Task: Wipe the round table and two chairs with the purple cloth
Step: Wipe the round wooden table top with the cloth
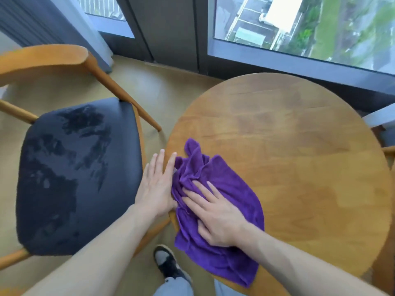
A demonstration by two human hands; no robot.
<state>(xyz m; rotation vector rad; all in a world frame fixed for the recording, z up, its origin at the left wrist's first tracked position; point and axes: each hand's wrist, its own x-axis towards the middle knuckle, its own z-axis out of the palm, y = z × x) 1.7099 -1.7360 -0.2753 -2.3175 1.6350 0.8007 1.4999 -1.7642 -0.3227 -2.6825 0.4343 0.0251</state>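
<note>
Two bare hands met at the near left rim of the table. The right hand (215,214) lay flat on the crumpled purple microfibre cloth (218,210), its fingers (193,199) straight and slightly spread, pressing the fabric down rather than gripping it. The left hand (157,184) lay just beside it, fingers straight and close together, stretched along the table's edge and touching the cloth's left fold; whether its thumb hooked under the rim could not be told.

Outward from the hands, the cloth lay bunched on the round wooden table (299,146), with its near corner hanging past the rim. Faint dull streaks showed across the tabletop, which suggested that at least part of it had been wiped. The dark padded seat of the wooden armchair (74,178) at left bore wet-looking patches, so that chair had probably been gone over too. Only a sliver of a second chair (380,122) showed at the right edge, and its state could not be judged; it likely remained to do.

Open tabletop stretched away ahead and to the right, toward the large window (299,28), giving free room for long strokes. Near the hands the rim was close, and the overhanging cloth could slide off toward the black-and-white shoe (168,268) below.
</note>
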